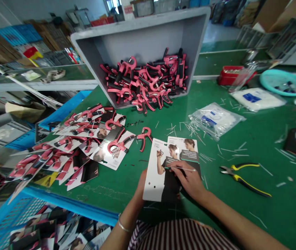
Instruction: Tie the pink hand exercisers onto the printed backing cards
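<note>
My left hand (142,180) is closed on the edge of a white and black packaging card (156,192), its fingers mostly hidden behind it. The card is tilted up toward me and has small holes in its lower part. In my right hand (189,180) a thin white cable tie (185,169) is pinched, lying across the card's face. A second printed card (184,140) lies just behind the first. Beyond them, a pink and black hand grip strengthener (145,137) rests on the green table, beside a card with another strengthener (118,146) attached.
A grey bin (142,29) tipped toward me holds many strengtheners. Carded ones pile up at left, above a blue crate (85,208). Yellow-black cutting pliers (237,173), loose cable ties (194,126) and a plastic bag of ties (215,119) lie at right.
</note>
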A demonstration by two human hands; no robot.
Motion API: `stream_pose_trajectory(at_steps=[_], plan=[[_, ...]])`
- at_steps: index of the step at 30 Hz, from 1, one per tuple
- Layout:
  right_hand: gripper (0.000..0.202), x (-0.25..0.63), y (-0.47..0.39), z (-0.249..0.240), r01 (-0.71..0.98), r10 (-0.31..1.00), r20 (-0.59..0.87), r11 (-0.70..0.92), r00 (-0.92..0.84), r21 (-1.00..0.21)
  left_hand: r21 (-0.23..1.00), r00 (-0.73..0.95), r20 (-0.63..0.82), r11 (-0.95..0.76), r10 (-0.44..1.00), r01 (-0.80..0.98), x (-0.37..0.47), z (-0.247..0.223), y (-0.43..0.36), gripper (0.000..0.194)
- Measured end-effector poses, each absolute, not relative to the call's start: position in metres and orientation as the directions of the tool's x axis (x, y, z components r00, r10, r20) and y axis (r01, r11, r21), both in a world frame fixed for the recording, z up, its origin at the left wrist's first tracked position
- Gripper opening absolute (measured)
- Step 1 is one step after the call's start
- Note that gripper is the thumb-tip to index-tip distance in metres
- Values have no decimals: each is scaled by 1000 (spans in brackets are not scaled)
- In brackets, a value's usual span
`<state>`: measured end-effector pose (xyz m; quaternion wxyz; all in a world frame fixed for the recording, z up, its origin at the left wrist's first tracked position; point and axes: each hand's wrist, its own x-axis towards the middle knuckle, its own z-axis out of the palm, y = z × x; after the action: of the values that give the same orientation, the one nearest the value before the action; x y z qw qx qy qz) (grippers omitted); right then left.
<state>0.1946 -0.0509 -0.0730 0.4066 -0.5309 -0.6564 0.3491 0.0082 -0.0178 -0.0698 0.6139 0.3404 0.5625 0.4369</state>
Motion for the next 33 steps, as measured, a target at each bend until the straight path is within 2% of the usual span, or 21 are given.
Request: stream_pose_trajectory(at_steps=[2, 4, 6, 7, 9, 11, 15, 18, 21, 24, 26, 29, 33], plan=[[19, 197, -50, -72, 367, 980, 159, 193, -121, -910, 946, 27, -323, 323, 946, -4, 7, -66, -17, 17], [20, 200, -49, -71, 290, 986, 111, 143, -124, -946, 952, 82, -215, 190, 973, 239, 3, -58, -21, 12], [20, 203, -50, -71, 228, 990, 56, 84, -127, -970, 846, 110, -138, 60, 984, 529, -2, -49, -29, 5], [20, 205, -50, -71, 215, 990, 44, 72, -136, -974, 764, 106, -128, 30, 986, 645, -4, -44, -34, 9], [18, 205, -50, -72, 219, 985, 56, 91, -162, -971, 658, 92, -144, 26, 985, 753, -9, -36, -44, 18], [18, 203, -51, -72, 226, 982, 75, 114, -173, -968, 683, 206, -163, -41, 965, 730, -16, -29, -51, 26], [19, 199, -51, -75, 181, 988, 52, 79, -147, -980, 839, 579, -130, -222, 805, 497, -40, -15, -58, 51], [21, 199, -51, -76, 130, 990, 22, 40, -136, -991, 824, 669, -121, -302, 733, 480, -53, -10, -57, 51], [22, 199, -51, -74, 86, 989, -5, 8, -147, -996, 766, 663, -67, -387, 746, 514, -49, -14, -52, 39], [22, 200, -49, -68, 80, 986, 1, 14, -169, -997, 728, 577, 19, -407, 816, 551, -33, -22, -46, 35], [21, 200, -47, -63, 130, 980, 43, 69, -192, -989, 757, 524, 79, -394, 848, 522, -23, -31, -42, 36], [20, 200, -44, -55, 230, 954, 134, 198, -267, -953, 819, 487, 84, -338, 869, 463, -15, -50, -35, 25], [18, 200, -41, -51, 294, 924, 200, 299, -325, -908, 803, 355, 52, -251, 933, 541, -13, -73, -34, 19]])
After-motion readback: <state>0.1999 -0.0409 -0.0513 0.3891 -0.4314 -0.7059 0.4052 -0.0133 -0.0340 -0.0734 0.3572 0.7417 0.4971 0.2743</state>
